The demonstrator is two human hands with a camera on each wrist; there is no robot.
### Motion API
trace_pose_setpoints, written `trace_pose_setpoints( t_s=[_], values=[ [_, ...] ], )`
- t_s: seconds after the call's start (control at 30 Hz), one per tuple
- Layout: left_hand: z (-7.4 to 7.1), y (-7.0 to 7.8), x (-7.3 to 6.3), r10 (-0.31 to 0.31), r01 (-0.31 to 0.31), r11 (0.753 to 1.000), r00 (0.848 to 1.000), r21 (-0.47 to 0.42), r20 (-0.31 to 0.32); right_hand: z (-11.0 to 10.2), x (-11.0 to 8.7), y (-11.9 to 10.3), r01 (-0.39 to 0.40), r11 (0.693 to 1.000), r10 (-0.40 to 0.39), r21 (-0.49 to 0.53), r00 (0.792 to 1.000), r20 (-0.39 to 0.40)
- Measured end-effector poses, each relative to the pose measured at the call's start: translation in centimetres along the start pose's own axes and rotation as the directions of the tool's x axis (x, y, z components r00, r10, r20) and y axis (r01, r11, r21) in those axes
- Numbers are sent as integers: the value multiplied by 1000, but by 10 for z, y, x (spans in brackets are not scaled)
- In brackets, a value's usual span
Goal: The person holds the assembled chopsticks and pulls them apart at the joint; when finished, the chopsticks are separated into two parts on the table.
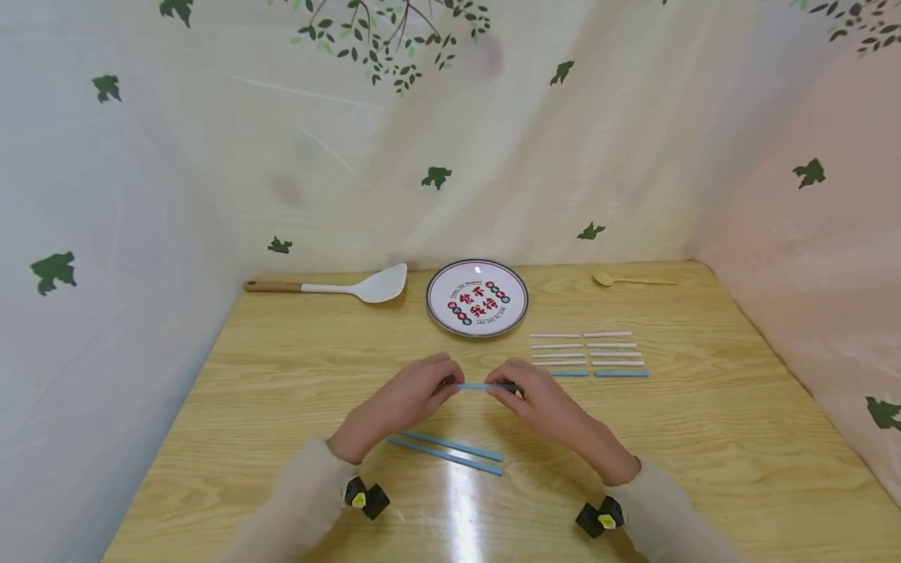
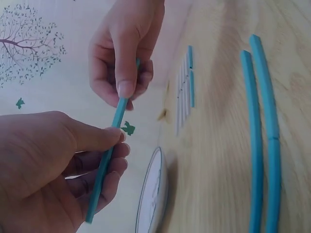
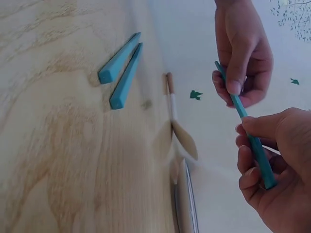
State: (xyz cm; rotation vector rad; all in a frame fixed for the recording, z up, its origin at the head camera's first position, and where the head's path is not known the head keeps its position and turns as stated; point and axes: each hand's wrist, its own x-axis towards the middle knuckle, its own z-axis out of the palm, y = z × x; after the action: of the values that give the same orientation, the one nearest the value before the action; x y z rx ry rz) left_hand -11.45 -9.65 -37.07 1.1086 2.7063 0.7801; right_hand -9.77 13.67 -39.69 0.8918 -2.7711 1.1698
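Note:
A blue chopstick [image 1: 472, 385] is held up level over the middle of the table, one hand at each end. My left hand [image 1: 425, 387] pinches one end between thumb and curled fingers. Facing it, my right hand [image 1: 538, 397] grips the other end, and a short blue stretch shows between the two thumbs. In the right wrist view the chopstick [image 3: 257, 153] runs across the right fingers, its thick end near the palm. Two more blue chopsticks [image 1: 454, 456] lie side by side on the table, close to my left wrist.
Short white sticks [image 1: 611, 345] lie in paired rows at the right, with short blue sticks [image 1: 622, 374] in the nearest row. A printed plate [image 1: 439, 311] stands at the back, between a white spatula [image 1: 380, 285] and a small yellow spoon [image 1: 603, 277]. Fabric walls enclose the wooden table [image 1: 281, 391].

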Motion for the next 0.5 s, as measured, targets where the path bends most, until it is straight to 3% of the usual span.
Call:
trace_pose_setpoints(
  t_s=[0.2, 0.5],
  values=[
    [-3, 8, 10, -6, 5, 1000, 1000, -8, -26, -1, 3, -5, 3, 1000, -4, -12, 1000, -29],
    [1, 5, 14, 39, -41, 999, 996, -19, -85, -2, 5, -5, 36, 999, -37, -23, 998, -56]
  ],
)
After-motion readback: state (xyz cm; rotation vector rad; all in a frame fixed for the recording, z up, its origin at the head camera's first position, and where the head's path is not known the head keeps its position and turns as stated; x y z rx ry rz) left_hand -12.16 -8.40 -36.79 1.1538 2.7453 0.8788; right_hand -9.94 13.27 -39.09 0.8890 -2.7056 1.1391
